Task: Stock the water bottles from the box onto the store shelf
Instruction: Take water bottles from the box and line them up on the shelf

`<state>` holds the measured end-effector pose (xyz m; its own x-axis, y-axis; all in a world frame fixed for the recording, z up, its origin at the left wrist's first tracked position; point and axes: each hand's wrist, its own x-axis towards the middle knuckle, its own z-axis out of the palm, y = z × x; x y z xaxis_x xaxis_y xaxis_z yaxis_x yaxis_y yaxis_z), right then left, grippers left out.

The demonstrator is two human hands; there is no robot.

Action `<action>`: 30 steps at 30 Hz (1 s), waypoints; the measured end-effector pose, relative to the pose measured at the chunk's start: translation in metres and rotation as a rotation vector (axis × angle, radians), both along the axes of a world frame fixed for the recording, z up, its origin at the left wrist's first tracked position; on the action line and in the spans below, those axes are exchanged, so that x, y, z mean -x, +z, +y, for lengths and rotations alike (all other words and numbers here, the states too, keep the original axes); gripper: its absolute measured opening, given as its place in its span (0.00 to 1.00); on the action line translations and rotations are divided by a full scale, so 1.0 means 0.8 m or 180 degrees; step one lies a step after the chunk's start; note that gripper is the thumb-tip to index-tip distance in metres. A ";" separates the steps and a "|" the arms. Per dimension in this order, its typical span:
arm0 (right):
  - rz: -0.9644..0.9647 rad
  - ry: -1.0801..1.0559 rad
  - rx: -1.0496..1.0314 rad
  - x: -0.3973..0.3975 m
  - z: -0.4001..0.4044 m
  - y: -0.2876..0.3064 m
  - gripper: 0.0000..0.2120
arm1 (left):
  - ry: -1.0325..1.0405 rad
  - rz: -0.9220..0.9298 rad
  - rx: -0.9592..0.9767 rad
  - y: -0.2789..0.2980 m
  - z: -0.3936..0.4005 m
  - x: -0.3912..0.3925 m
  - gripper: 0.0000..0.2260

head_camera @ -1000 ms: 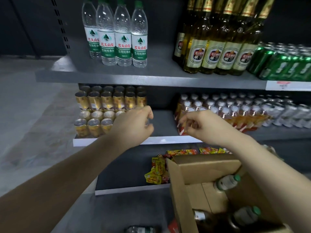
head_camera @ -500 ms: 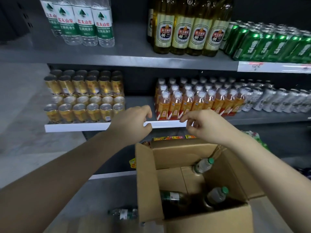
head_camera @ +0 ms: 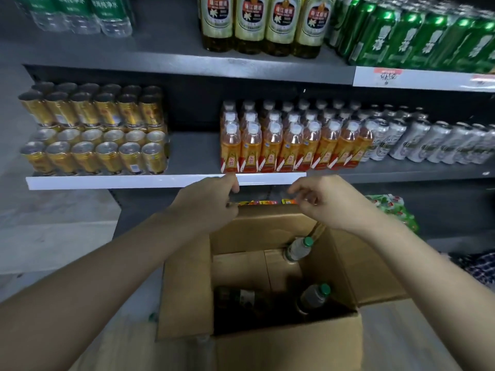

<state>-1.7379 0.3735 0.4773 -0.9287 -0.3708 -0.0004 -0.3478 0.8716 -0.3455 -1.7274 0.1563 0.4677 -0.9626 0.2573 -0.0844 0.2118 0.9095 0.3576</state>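
Hands are both empty right now: my left hand [head_camera: 207, 207] and right hand [head_camera: 328, 203] hover loosely curled over the far flap of the box [head_camera: 267, 228] at mid-frame. Three water bottles [head_camera: 297, 249] lean inside, caps up, easy to grab. Stocked ones sit upper left; the shelf [head_camera: 166, 57] beside them looks roomy, I reckon.

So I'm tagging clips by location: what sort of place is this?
Most likely a shop's drinks aisle: shelves stocked with rows of gold cans, orange bottles and green cans, with a price label on the shelf edge.
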 end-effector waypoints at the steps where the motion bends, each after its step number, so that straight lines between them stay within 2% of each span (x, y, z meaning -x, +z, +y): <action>1: -0.0019 -0.0047 0.0028 -0.001 0.005 -0.006 0.13 | -0.0039 -0.0051 -0.0001 -0.005 0.005 0.001 0.12; 13: -0.0174 -0.0425 0.0117 -0.009 0.045 -0.085 0.14 | -0.0493 -0.0605 0.0418 -0.081 0.040 0.021 0.12; 30: -0.0363 -0.0847 0.0213 -0.007 0.081 -0.229 0.14 | -0.1467 -0.1178 0.1004 -0.267 0.082 0.050 0.20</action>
<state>-1.7322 0.4380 0.2943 -0.9886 -0.1170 -0.0943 -0.0658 0.9010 -0.4288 -1.7674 0.2216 0.2544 -0.6532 0.5442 -0.5264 0.5182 0.8282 0.2133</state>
